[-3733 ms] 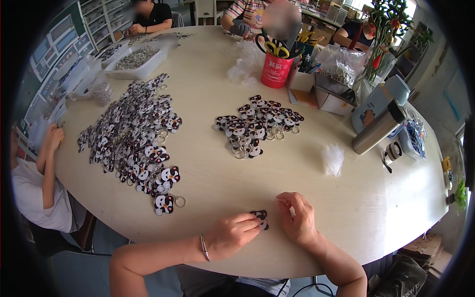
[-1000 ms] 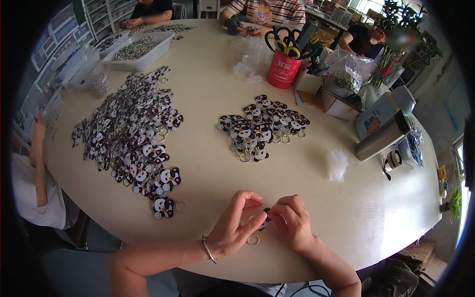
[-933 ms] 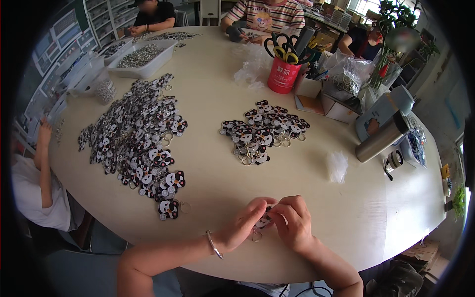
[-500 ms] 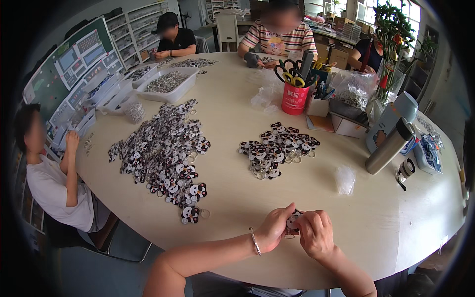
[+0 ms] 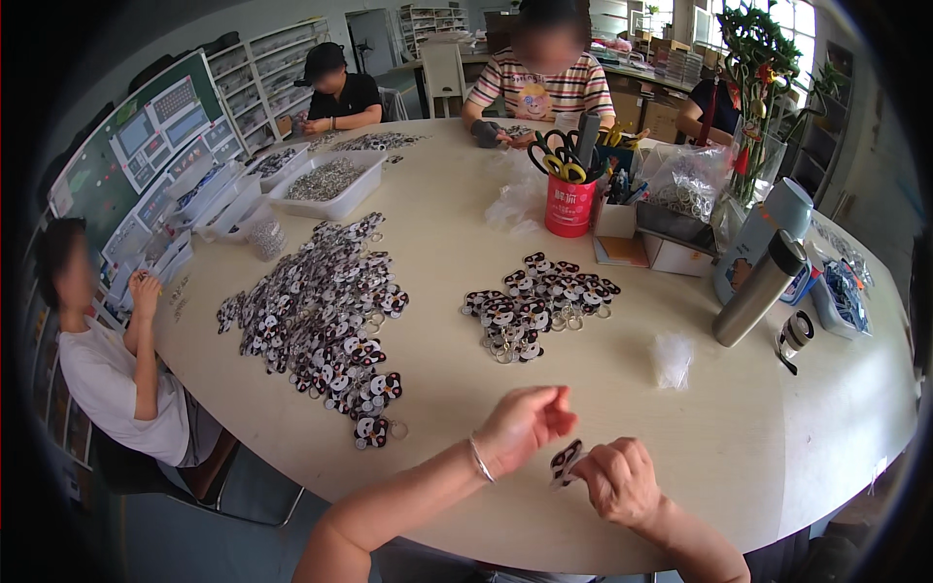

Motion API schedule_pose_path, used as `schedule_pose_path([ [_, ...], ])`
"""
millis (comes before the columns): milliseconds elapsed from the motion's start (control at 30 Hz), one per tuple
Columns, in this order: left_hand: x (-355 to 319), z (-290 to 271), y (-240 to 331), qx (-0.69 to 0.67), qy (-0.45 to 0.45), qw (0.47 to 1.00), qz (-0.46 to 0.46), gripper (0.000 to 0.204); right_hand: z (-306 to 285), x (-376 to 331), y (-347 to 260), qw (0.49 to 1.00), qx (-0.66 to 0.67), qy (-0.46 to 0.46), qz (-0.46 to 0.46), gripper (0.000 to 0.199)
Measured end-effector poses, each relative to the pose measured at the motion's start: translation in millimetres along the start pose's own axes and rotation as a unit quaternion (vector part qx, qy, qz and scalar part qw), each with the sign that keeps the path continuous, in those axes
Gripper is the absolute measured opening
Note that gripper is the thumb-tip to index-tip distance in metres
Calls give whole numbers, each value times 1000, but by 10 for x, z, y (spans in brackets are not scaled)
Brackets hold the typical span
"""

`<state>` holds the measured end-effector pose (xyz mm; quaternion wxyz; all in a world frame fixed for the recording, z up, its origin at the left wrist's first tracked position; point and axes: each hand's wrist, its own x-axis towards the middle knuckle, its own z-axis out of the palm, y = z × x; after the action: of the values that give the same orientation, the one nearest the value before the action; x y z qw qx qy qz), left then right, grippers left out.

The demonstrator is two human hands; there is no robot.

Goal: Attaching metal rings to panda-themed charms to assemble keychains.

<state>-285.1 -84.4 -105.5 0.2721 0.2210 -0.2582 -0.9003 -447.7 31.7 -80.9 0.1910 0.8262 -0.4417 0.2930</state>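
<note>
A black-and-white panda keychain sticks out from the fingers of my right hand, which pinches it by one side above the near edge of the table. My left hand, with a bracelet at the wrist, is held apart from it to the left; its fingers are loosely bent and nothing shows in them. Ahead of my hands lies a small heap of similar panda keychains with metal rings. A far larger heap of them spreads over the table further left.
A crumpled clear plastic bag lies right of the small heap. Beyond stand a red can of scissors, a steel thermos and a blue bottle. White bins of metal parts sit far left. Several people work around the table.
My left hand has let go of the panda keychain and moved up and left. My right hand keeps the keychain, now tilted. The head view has shifted slightly.
</note>
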Motion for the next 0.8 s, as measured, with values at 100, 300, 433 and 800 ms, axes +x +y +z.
schedule_pose_path([
  [100,-99,27,41,84,55,994,44,34,8,-154,-127,998,-3,23,-57,18],
  [300,-353,505,-31,187,-32,979,-72,47,84,-27,58,998,-42,40,17,26],
  [433,-258,238,-170,183,11,983,20,42,127,31,-45,999,-13,33,-12,27],
  [800,512,-100,712,341,212,875,269,42,-238,185,433,963,-53,137,226,16],
])
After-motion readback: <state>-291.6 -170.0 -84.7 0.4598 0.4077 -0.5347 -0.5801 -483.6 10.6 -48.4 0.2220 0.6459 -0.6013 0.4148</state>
